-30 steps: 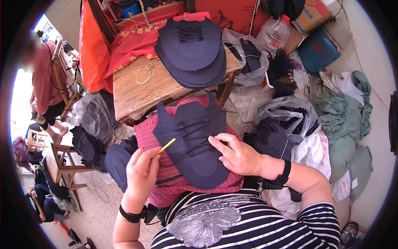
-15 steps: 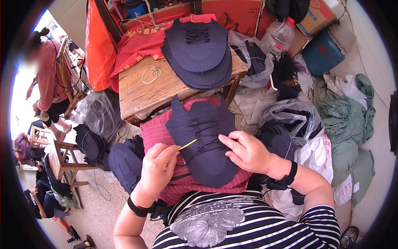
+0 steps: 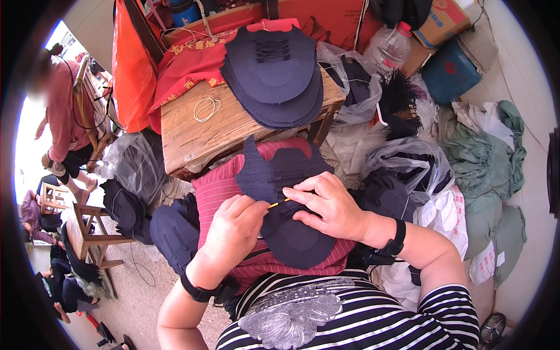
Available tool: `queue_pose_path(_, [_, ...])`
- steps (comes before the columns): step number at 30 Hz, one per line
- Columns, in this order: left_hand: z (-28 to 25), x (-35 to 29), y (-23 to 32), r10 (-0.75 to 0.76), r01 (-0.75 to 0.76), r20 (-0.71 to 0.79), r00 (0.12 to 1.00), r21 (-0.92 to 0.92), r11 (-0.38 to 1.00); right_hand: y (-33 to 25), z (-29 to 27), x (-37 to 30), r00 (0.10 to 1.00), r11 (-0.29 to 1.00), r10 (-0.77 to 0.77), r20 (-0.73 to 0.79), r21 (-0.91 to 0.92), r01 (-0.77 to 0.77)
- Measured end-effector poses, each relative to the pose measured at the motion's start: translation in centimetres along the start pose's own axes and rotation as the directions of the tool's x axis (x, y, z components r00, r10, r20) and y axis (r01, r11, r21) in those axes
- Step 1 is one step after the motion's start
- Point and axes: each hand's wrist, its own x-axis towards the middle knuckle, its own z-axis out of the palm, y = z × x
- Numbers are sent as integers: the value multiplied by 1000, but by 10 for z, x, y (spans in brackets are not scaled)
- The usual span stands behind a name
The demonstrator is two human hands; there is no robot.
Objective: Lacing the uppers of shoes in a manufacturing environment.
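A dark navy knit shoe upper [image 3: 300, 242] with thin dark laces across its middle lies on a red striped cushion [image 3: 219, 181] in front of me. My left hand [image 3: 236, 224] pinches a thin yellow stick [image 3: 274, 205], held slanting over the lacing. Part of the stick is crossed by something dark. My right hand [image 3: 332, 207] rests over the upper's right side, fingers bent, its forefinger tip at the far end of the stick. Whatever its fingers grip there is hidden.
On a wooden stool [image 3: 192, 140] ahead lie a stack of similar uppers [image 3: 274, 70] and a loop of pale cord [image 3: 207, 109]. More uppers [image 3: 175, 230] sit left of the cushion. Plastic bags [image 3: 408, 157] and green cloth [image 3: 481, 163] lie rightward. A person [image 3: 67, 111] stands far left.
My right hand has moved left and closer to my left hand, covering more of the laces. The yellow stick has shifted slightly right, and its end now meets my right fingertips.
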Motion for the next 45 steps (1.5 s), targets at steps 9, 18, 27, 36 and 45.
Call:
queue_pose_path(9, [12,8,8,-340,369,166,926,-192,909,6,-1,6,985,964,167,-32,213,-156])
queue_pose_path(18, [-18,4,14,-349,386,236,907,-132,913,9,-9,13,948,914,280,151,261,-312])
queue_pose_path(27, [6,18,16,-258,274,136,957,-117,955,14,-3,13,930,844,318,185,393,-366])
queue_pose_path(36, [14,15,0,-122,119,-35,992,-67,991,26,-18,22,915,822,312,257,409,-395])
queue_pose_path(45, [14,15,-2,-319,343,141,937,-205,917,29,-38,15,896,859,324,305,301,-413])
